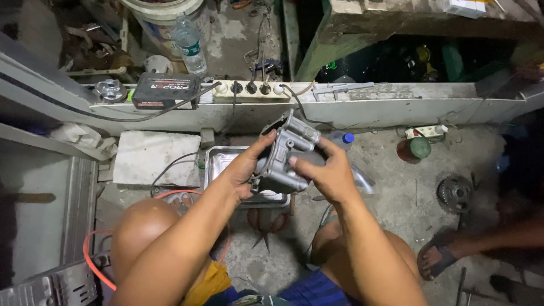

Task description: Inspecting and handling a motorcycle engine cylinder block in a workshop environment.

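Concrete workshop floor (391,170), cluttered. Left hand (245,170) and right hand (328,173), fingers clenched on a grey cast-metal housing (289,158), hold it above a steel tray (218,161); supporting both sides should keep it steady while turning.

Between my fingers (271,137) sits a dull silver-grey metal casting (289,156). Below them lies a shiny steel tray (218,158), and beyond them a cream power strip (249,89) with dark plugs. Left of that is a black battery (164,89) with red trim; right, a blue-capped clear bottle (341,139). An orange hose (90,260) curls lower left.
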